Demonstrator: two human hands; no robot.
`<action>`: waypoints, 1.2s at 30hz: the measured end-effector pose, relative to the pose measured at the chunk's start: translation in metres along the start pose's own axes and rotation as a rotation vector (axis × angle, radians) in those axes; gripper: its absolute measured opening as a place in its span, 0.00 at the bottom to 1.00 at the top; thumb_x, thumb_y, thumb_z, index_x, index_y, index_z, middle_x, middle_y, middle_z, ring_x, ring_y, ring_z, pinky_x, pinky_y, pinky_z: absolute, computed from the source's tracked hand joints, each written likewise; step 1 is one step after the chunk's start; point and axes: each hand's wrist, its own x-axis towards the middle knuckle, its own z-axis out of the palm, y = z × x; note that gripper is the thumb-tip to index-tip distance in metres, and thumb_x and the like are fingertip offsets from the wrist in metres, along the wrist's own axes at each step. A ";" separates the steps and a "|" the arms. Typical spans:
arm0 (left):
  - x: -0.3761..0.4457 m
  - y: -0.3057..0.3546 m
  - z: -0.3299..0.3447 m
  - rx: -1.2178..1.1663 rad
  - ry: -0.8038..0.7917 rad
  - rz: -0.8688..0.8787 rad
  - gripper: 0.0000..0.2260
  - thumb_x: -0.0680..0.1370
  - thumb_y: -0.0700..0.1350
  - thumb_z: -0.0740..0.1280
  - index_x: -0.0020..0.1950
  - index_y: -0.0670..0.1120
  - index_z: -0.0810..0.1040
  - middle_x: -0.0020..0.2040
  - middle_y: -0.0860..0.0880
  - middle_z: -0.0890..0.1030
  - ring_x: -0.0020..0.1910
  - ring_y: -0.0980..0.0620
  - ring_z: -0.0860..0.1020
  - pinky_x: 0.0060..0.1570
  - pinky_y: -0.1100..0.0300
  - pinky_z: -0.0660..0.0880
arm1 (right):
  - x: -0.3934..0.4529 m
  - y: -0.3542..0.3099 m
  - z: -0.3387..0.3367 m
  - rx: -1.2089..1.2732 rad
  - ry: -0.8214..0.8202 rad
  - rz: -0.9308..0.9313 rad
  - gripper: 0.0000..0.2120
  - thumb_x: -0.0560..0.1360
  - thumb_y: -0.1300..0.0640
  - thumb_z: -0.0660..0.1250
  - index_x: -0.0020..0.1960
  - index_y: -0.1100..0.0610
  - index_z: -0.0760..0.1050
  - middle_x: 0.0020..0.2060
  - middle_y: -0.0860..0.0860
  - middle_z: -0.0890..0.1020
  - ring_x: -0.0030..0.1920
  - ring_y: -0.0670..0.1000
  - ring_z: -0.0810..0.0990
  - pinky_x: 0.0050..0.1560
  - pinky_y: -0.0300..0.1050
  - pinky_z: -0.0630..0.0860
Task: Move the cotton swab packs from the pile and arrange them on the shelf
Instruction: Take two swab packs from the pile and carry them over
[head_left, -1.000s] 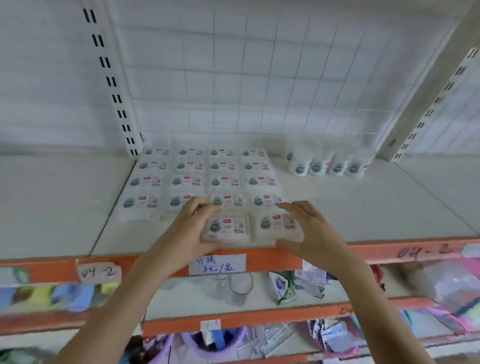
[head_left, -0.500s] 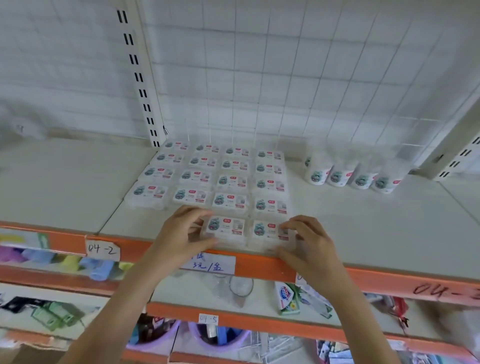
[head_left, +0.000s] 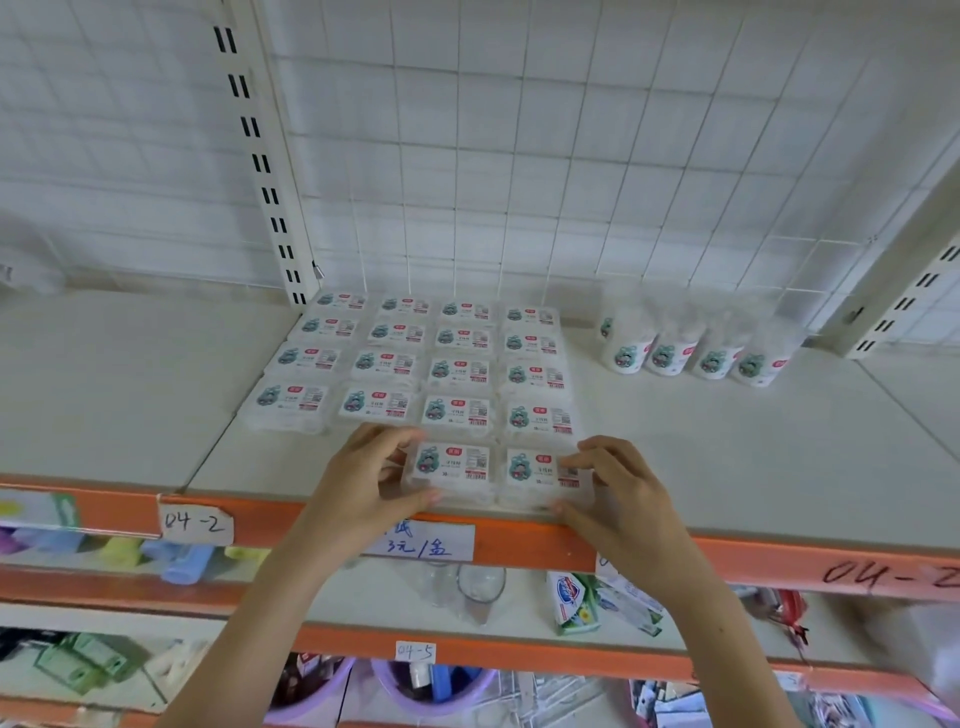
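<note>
— Head view: where do the hands sit?

— At about 6 o'clock on the white shelf (head_left: 727, 467), by its orange front rail (head_left: 545, 540). The left hand (head_left: 363, 483) curls its fingers (head_left: 384, 436) around the left edge of a clear rectangular cotton swab pack with a white label (head_left: 452, 467); the right hand (head_left: 618, 493) pinches the neighbouring pack (head_left: 535, 475) between thumb and fingers.

— And the rest?

— Toward 12 o'clock, a four-by-four grid of matching packs (head_left: 415, 358) lies flat. At 2 o'clock stand four round white swab tubs (head_left: 691, 348), upright, against the wire-grid back panel (head_left: 519, 156).
</note>
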 end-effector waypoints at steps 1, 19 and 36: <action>0.000 0.000 0.000 0.000 0.000 0.003 0.24 0.68 0.44 0.75 0.62 0.47 0.73 0.56 0.52 0.72 0.53 0.62 0.74 0.52 0.77 0.69 | 0.000 -0.001 0.000 -0.001 0.002 -0.004 0.15 0.68 0.56 0.72 0.54 0.53 0.74 0.55 0.38 0.67 0.55 0.33 0.70 0.53 0.22 0.64; -0.001 0.000 -0.002 0.081 -0.024 0.058 0.24 0.71 0.50 0.72 0.64 0.46 0.71 0.56 0.51 0.69 0.54 0.54 0.73 0.57 0.62 0.69 | -0.005 -0.019 0.010 -0.259 0.115 0.043 0.15 0.71 0.54 0.71 0.53 0.60 0.76 0.52 0.55 0.74 0.51 0.56 0.75 0.51 0.48 0.75; -0.224 0.030 -0.026 0.624 0.199 -0.092 0.18 0.71 0.53 0.58 0.50 0.43 0.78 0.44 0.46 0.78 0.39 0.45 0.79 0.34 0.55 0.76 | -0.120 -0.123 0.048 -0.439 -0.186 -0.424 0.23 0.65 0.47 0.69 0.57 0.55 0.76 0.54 0.52 0.80 0.51 0.55 0.80 0.44 0.50 0.79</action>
